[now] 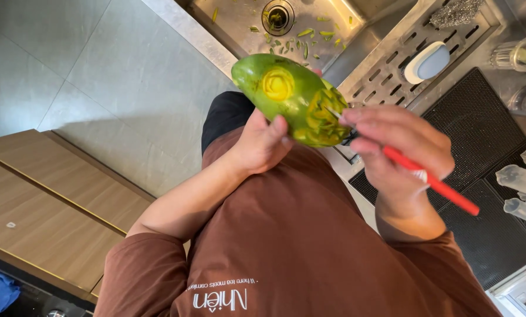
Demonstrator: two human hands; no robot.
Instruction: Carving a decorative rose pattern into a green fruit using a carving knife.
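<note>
Papaya (289,97), green-skinned and oval, sits cradled in the left hand (263,144), whose fingers curl around its underside while the thumb presses on the near flank. One rose-like flower is already cut into the skin, pale yellow flesh showing in rings; it lies on the side of the fruit away from the right hand. A second flower, just by the fingertips of the right hand (401,144), looks partly cut, its petals rougher and still greenish, so the carving seems roughly midway, with much plain skin left around both. The right hand is closed in a pen-like grip on a red-handled carving knife (430,181), its thin blade touching the second flower. Beyond both hands lies a steel sink (239,17), holding scattered green peel shavings (298,38) around its drain. Beyond the right hand, on the slotted draining tray (392,64), rest a white and blue-grey sponge (427,61) and a metal scourer (456,13).
</note>
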